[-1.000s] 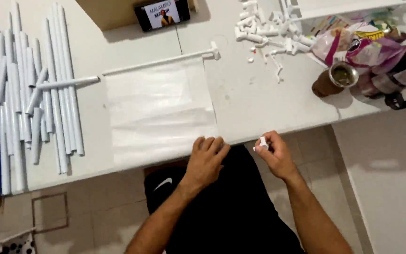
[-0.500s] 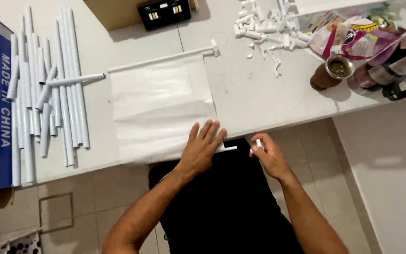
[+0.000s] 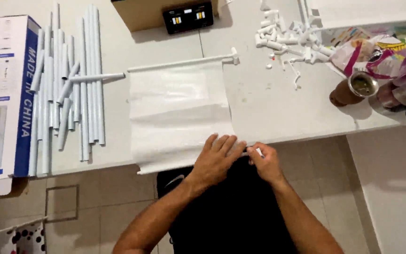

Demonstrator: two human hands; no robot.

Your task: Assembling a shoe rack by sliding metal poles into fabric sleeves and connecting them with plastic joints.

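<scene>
Pressing white sheet (image 3: 177,110) – left hand (image 3: 215,160) fingers flat | right hand (image 3: 265,162) fingers pinching rod end

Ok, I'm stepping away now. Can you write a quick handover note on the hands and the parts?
Left hand: flat on the near edge of the white sheet, at the table edge.
Right hand: pinching the rod end that sticks out of that edge.
Done: far edge of the sheet lies along a rod with an end fitting.
Left: near rod looks not fully seated. Spare tubes lie left, small connectors far right.
</scene>
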